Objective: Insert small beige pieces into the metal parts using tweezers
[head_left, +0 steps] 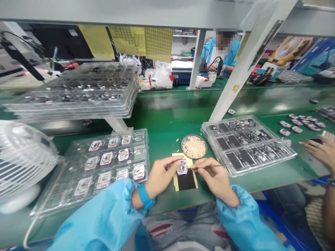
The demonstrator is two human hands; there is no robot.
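Observation:
My left hand [164, 174], with a blue band at the wrist, pinches a small square white-and-silver part [182, 167] between thumb and fingers. In my right hand [213, 176] are thin dark tweezers [209, 167], whose tip points left and reaches the part's right edge. Beneath the part lies a black pad [186, 182] with a yellow border on the green bench. Just behind it stands a round dish [194, 146] full of tiny beige pieces.
A clear tray [75, 174] of square parts lies left, beside a white fan [23, 157]. Trays of black parts [247, 144] lie right of the dish. Tray stacks [78, 90] stand back left. A slanted post [243, 69] rises right. Another person's hand [320, 150] is far right.

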